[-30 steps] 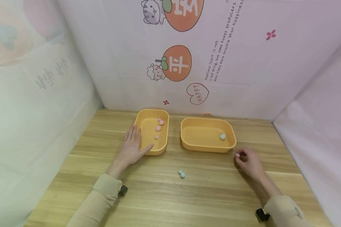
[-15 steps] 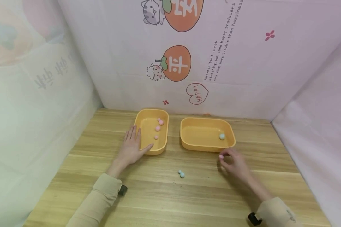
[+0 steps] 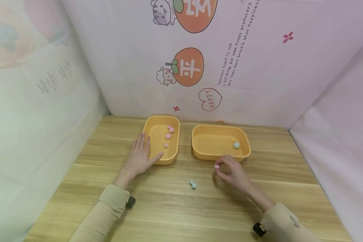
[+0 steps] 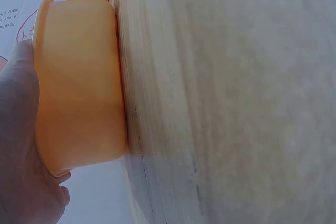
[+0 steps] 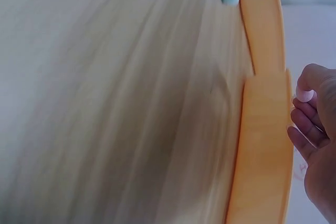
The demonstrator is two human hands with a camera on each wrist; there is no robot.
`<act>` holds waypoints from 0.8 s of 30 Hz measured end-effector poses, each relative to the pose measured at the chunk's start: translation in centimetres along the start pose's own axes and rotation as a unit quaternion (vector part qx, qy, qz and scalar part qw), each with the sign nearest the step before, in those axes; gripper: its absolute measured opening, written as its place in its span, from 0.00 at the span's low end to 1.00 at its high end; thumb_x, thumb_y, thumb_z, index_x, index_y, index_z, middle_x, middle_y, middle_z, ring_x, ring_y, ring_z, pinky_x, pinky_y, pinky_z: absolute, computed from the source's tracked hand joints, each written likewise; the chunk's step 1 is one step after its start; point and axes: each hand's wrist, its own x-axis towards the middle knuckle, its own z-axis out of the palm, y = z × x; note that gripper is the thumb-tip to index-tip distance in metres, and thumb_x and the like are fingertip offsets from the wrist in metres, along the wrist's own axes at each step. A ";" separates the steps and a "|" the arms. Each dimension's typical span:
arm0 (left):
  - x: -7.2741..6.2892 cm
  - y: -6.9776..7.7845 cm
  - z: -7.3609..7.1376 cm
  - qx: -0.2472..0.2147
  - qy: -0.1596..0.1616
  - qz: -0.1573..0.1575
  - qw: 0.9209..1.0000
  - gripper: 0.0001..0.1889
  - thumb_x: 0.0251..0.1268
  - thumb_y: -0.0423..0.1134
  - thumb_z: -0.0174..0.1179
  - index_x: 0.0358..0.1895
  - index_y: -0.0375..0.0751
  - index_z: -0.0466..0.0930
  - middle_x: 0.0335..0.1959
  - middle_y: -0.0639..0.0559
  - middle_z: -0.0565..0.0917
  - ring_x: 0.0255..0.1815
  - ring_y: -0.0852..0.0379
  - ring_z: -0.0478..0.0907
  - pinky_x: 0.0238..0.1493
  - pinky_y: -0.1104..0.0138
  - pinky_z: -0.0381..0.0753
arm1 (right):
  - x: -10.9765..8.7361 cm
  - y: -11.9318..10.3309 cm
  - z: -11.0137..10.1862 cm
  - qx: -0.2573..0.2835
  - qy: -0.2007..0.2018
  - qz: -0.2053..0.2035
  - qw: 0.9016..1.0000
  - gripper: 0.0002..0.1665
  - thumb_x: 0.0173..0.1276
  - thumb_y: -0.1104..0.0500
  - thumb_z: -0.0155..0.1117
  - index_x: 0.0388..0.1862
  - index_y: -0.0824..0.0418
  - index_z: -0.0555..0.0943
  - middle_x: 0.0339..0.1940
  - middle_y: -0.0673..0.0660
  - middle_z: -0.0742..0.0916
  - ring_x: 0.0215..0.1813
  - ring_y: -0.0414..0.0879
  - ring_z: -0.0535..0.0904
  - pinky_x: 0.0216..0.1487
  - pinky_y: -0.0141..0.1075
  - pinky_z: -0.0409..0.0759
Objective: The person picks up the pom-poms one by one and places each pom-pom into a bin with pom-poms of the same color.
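In the head view my left hand (image 3: 138, 158) rests with spread, straight fingers on the rim of the left yellow tray (image 3: 151, 121). Inside that tray lie several pink balls (image 3: 168, 136). My right hand (image 3: 234, 173) pinches a small pink ball (image 3: 216, 166) between thumb and forefinger, just in front of the right yellow tray (image 3: 211, 156). The right wrist view shows the pinched pink ball (image 5: 304, 95) held above the table, level with the tray rims. A pale blue ball (image 3: 236, 145) sits at the right end of the right tray.
Two small pale blue balls (image 3: 194, 186) lie close together on the wooden table (image 3: 169, 215), in front of the gap between the trays. A printed cloth (image 3: 248, 104) hangs as a wall behind the trays, with more cloth at both sides.
My right hand has moved left along the front of the right tray, carrying the pinched pink ball. The left hand stays in place on the left tray.
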 end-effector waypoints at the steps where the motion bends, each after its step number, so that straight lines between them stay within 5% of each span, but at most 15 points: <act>1: 0.0 0.0 0.0 -0.001 0.000 0.000 1.000 0.59 0.78 0.76 0.50 0.88 0.25 0.49 0.92 0.28 0.43 0.94 0.30 0.42 0.94 0.39 0.42 | 0.3 -0.2 0.2 0.004 -0.002 -0.002 1.000 0.16 0.60 0.78 0.78 0.41 0.62 0.86 0.39 0.52 0.89 0.44 0.47 0.85 0.48 0.45 0.88; 24: 0.0 0.0 0.0 0.001 -0.001 0.001 1.000 0.59 0.78 0.76 0.49 0.88 0.25 0.48 0.92 0.28 0.42 0.94 0.30 0.40 0.94 0.39 0.41 | 6.5 -3.1 4.9 0.052 -0.012 0.018 0.998 0.05 0.73 0.69 0.74 0.46 0.64 0.88 0.47 0.57 0.91 0.56 0.53 0.87 0.61 0.49 0.89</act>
